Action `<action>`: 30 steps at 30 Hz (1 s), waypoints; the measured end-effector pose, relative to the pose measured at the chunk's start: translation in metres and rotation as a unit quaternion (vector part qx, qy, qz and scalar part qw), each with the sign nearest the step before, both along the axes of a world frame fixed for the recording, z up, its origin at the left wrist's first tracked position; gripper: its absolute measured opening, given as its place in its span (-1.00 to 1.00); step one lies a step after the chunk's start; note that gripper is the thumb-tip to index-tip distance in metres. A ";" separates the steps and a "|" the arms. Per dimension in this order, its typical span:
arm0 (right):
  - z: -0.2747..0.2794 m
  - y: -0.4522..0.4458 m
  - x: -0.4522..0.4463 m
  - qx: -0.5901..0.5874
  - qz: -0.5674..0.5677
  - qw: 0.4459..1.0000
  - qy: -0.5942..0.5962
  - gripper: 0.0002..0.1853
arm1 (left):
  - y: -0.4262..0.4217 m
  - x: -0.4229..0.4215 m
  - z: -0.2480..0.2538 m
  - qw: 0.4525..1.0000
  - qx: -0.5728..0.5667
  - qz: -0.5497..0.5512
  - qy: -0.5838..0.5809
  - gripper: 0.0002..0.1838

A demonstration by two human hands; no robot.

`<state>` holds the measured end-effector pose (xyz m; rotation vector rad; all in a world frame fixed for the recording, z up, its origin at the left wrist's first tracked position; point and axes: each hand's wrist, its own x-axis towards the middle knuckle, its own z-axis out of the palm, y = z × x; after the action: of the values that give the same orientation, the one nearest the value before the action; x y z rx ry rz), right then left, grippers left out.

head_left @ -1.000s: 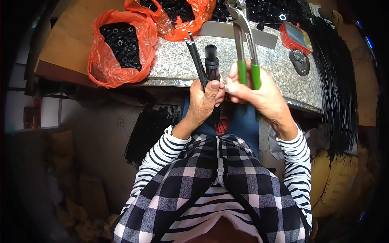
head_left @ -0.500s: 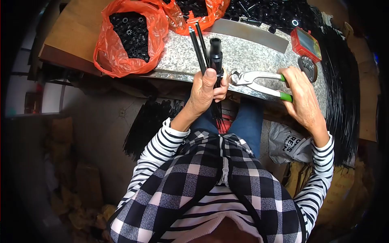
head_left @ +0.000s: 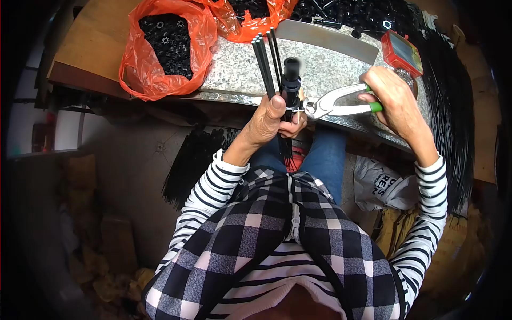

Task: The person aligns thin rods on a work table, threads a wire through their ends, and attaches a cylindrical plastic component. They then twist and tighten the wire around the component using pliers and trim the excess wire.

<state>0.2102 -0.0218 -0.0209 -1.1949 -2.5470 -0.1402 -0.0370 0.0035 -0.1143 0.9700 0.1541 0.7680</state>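
Note:
My left hand (head_left: 265,121) is closed around several thin black rods (head_left: 263,64) and a black tubular fitting (head_left: 291,88), which stands upright among them above my thumb. The fitting's round top is blurred. In my right hand (head_left: 397,104) are end-cutting pincers (head_left: 341,102) with green-sleeved handles, partly squeezed together. Their jaws are at the fitting's right side, near a small pale, thin piece by my left fingers. Whether the jaws grip that piece I cannot tell. Lower ends of the rods hang below my left hand.
Orange plastic bags (head_left: 205,50) of small black parts stand on the speckled worktop (head_left: 229,69). Behind lie a flat metal strip (head_left: 328,40), loose black parts and a red box (head_left: 402,52). Long black rods (head_left: 450,106) hang at the right edge. A grey bag (head_left: 381,184) lies below.
The pincers' handles have come closer together as my right hand tightened. Their jaws and my left hand with the rods and fitting have moved slightly right. More rod tips show.

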 end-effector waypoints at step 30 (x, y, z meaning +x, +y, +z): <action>0.017 -0.085 -0.028 -0.171 -0.209 0.963 0.021 -0.49 | -0.015 0.030 0.021 0.973 0.068 0.190 0.109 -0.28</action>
<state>0.1819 -0.1071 -0.0038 -1.8343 -2.3069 0.2376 -0.0069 -0.0116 -0.0931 1.1726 0.4952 1.0312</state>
